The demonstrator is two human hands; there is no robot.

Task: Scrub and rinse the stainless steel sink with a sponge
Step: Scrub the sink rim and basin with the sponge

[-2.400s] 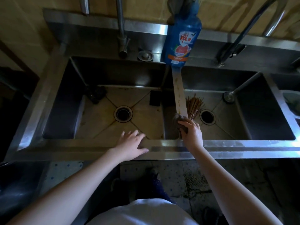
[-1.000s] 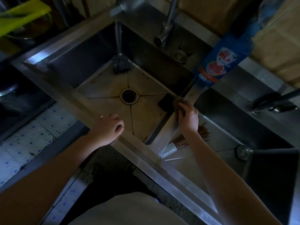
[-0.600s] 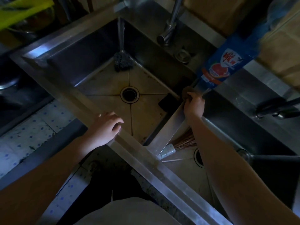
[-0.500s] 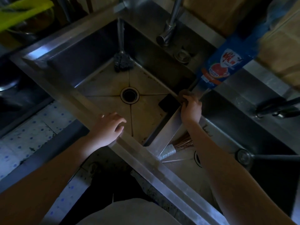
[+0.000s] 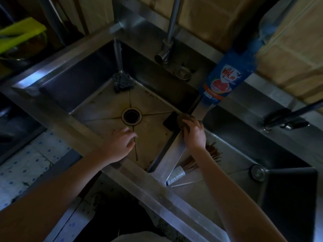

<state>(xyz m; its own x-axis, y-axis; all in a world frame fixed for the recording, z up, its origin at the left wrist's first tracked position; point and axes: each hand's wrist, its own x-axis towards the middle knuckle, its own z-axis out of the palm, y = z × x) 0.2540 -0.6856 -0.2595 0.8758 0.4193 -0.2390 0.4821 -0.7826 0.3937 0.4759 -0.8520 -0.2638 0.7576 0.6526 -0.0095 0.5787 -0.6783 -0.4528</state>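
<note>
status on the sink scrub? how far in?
Early. Nothing looks finished: the left basin floor is stained and the faucet shows no water running. In hand: the right hand presses a sponge on the divider between basins; the left hand rests at the front rim. Left: both basins, then rinsing. A brush lies in the right basin.

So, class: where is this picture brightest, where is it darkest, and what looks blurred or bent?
Head view: dim overall; brightest on the tan wall and the glare along the sink rim; darkest under the sink front. The blue bottle is smeared towards its top; straight sink edges bow from the wide lens; the right hand and sponge stay readable.
</note>
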